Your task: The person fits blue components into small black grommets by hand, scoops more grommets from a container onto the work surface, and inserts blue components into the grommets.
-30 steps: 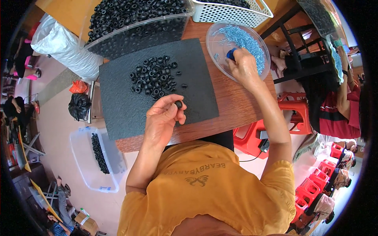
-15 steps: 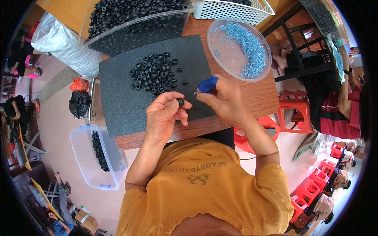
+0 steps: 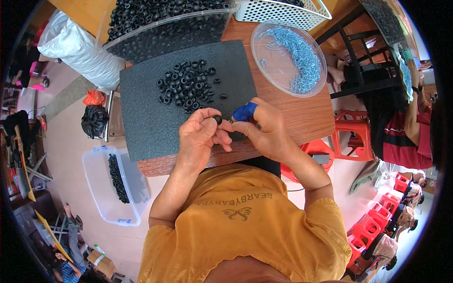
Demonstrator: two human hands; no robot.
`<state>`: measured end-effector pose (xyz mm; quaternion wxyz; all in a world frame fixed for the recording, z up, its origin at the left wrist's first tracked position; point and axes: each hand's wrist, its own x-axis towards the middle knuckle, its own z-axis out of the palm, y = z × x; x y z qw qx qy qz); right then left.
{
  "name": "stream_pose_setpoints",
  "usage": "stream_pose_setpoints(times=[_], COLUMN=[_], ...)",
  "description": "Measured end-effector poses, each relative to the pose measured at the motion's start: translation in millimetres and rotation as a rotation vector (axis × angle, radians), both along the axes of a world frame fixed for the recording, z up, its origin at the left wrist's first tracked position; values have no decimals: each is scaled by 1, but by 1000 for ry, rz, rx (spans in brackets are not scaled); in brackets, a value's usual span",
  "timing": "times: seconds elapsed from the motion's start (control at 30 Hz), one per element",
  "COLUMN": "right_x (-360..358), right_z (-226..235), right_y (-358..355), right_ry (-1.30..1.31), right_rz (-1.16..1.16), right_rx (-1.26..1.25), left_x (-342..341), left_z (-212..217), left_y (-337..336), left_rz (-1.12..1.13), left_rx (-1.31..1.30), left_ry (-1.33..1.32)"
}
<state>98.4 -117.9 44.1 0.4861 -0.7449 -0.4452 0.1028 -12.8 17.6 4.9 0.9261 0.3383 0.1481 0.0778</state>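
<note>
My left hand [image 3: 197,134] pinches a small round black plastic part [image 3: 217,119] between thumb and forefinger, the other fingers curled loosely. Close on its right, my right hand [image 3: 268,129], with a blue cover [image 3: 244,112] on its forefinger, is closed in a pinch on a tiny shiny piece, mostly hidden by the fingertips. Both hands are over the near edge of a dark grey mat [image 3: 141,108]. Beyond them lies a heap of black parts [image 3: 184,87], with a few loose ones at its right side.
A round clear lid [image 3: 273,75] holds tiny light-blue pieces [image 3: 304,63] at the table's right. A clear bin [image 3: 165,40] full of black parts and a white perforated basket [image 3: 283,12] stand behind. Red stools [image 3: 351,134] are at right; another clear bin [image 3: 101,188] is at left.
My right hand has moved left and slightly down, bringing its fingertips next to the left hand's. The left hand still holds the black part and has shifted slightly.
</note>
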Motion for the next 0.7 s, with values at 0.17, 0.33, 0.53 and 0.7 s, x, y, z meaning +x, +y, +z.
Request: stream_pose_setpoints(times=[0.17,0.33,0.53,0.7], right_x=[1,0,-3,-2], right_z=[-4,-7,-5,-4], right_y=[3,7,12,14], right_ry=[-113,-110,-97,-68], right_rz=[41,65,50,15], right_rx=[51,78,49,-25], left_x=[2,1,1,1], left_z=[-1,-5,-7,-9], left_y=[-5,-8,-11,-13], left_rz=[58,132,140,158], left_rx=[107,196,137,180], left_ry=[70,82,62,61])
